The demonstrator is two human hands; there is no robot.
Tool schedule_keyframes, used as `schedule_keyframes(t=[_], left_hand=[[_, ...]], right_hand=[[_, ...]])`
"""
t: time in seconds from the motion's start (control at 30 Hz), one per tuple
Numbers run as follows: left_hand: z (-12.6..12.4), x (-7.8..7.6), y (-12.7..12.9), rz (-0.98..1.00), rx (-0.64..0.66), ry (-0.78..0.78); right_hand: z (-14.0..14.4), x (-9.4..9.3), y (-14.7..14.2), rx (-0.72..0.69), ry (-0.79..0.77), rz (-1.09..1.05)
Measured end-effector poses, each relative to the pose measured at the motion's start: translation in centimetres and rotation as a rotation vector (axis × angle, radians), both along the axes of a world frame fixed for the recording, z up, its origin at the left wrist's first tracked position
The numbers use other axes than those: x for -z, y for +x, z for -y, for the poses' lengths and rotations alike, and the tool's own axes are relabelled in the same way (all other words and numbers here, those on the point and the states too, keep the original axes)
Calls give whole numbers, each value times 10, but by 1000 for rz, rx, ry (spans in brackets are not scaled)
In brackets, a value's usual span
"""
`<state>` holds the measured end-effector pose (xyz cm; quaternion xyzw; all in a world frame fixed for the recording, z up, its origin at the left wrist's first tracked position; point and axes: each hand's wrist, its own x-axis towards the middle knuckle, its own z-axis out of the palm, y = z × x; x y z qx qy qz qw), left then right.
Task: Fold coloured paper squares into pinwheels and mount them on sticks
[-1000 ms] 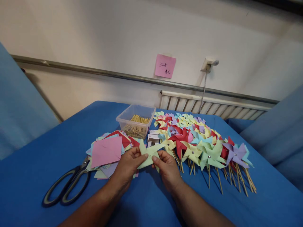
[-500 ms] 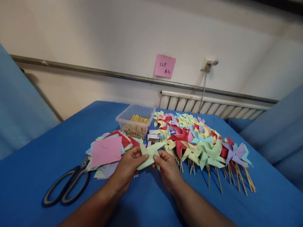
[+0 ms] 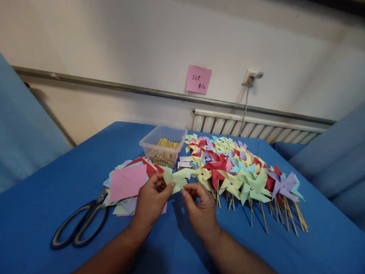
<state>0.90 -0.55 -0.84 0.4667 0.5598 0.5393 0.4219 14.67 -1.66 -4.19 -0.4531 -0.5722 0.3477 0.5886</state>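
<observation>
My left hand (image 3: pixel 151 199) has its fingers pinching the pale-green paper pinwheel (image 3: pixel 177 179) above the table (image 3: pixel 37 194), can't tell if my right hand (image 3: pixel 202 207) grips or just touches; should be feather-light, springy, crease-prone, so pinch gently near centre.

1 head-worn camera looks forward and down past the nearby hands (image 3: pixel 149 201) toward the wall (image 3: pixel 137 42).
</observation>
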Motion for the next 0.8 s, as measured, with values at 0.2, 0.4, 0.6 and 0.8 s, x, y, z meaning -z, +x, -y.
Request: schedule_keyframes(t=[0.2,0.4,0.6,0.8], left_hand=[[16,-1,-2,-662,82,411],[17,-2,-5,-856,231,589],[23,-7,-2,-818,231,617],[24,-12,-2,-826,227,617]], right_hand=[[-8,8,-6,-214,-232,-406],[-14,9,-3,-287,-268,-584],[-13,2,1,-457,-346,-756],[-11,-9,5,-504,-439,-789]])
